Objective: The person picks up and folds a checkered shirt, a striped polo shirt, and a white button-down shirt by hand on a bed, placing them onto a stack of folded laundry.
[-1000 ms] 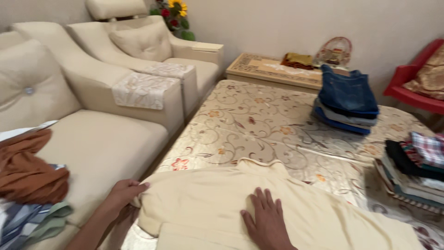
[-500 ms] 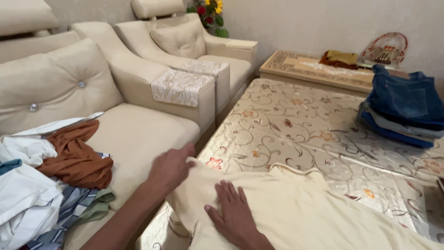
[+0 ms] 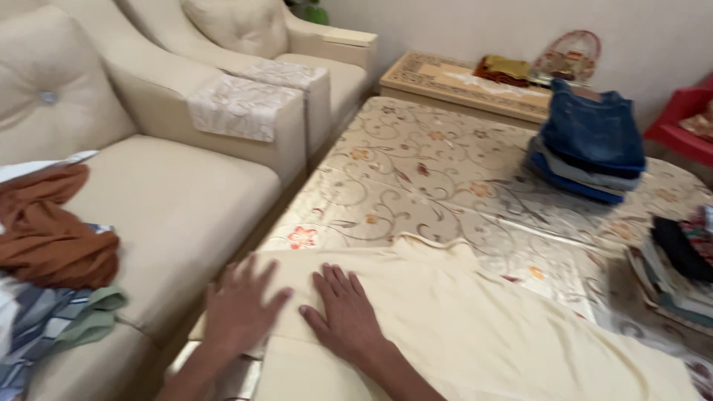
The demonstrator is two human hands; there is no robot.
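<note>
1. Head view, the hands: the left hand [image 3: 239, 312] lies palm down at about 7 o'clock in the picture, on the near left corner of a cream shirt [image 3: 460, 334]. Its fingers [image 3: 256, 276] are spread and flat, gripping nothing.
2. The right hand [image 3: 343, 315] rests just beside it, toward 6 o'clock, also palm down on the cream shirt. Its fingers [image 3: 334, 281] are spread, pressing the cloth flat and not pinching it. The two hands are close but not touching.
3. The cream shirt is laid out flat on the surface [image 3: 445, 178], which is covered in a glossy beige cloth with a swirling floral pattern. The shirt fills the near part from 6 to 4 o'clock, its collar edge toward the centre.
4. At 1 o'clock on the surface sits a stack of folded jeans [image 3: 590, 145], well apart from the hands.
5. At 3 o'clock, at the right edge, is a pile of folded clothes [image 3: 676, 271], dark and checked, partly cut off.
6. At 9 o'clock a cream sofa [image 3: 171, 208] runs alongside the surface; on its seat lies a heap of loose clothes [image 3: 52, 260], rust-brown on top, striped and green beneath.
7. At 12 o'clock stands a low patterned side table [image 3: 453, 82], and a red chair [image 3: 683, 122] shows at 2 o'clock.
</note>
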